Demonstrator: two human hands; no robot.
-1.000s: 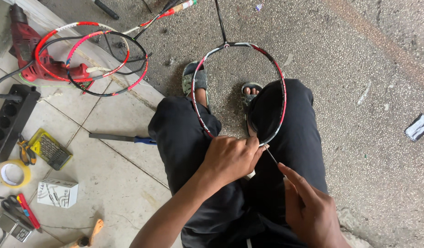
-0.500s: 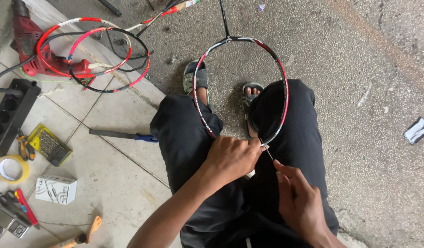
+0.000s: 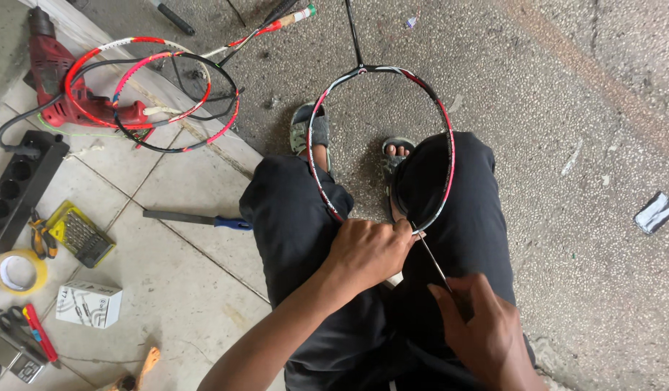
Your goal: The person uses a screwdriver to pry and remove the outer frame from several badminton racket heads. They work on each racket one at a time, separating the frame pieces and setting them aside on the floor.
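At frame centre, the left hand (image 3: pixel 367 252) clamps the lower rim of the unstrung red, black and white racket frame (image 3: pixel 381 141) resting across the knees. The right hand (image 3: pixel 486 329), lower right, pinches a thin metal awl (image 3: pixel 431 257) whose tip meets the rim; a slip could jab the left fingers.

Soft, even daylight, no glare; shadows faint (darkest under the knees), focus sharp throughout, slight wide-angle stretch at edges.

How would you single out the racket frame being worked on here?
Find the seated person's black-trousered knees. The unstrung racket frame lies across them, left hand gripping its lower rim, a thin tool from the right hand touching it. The other frames lie untouched by the red drill.
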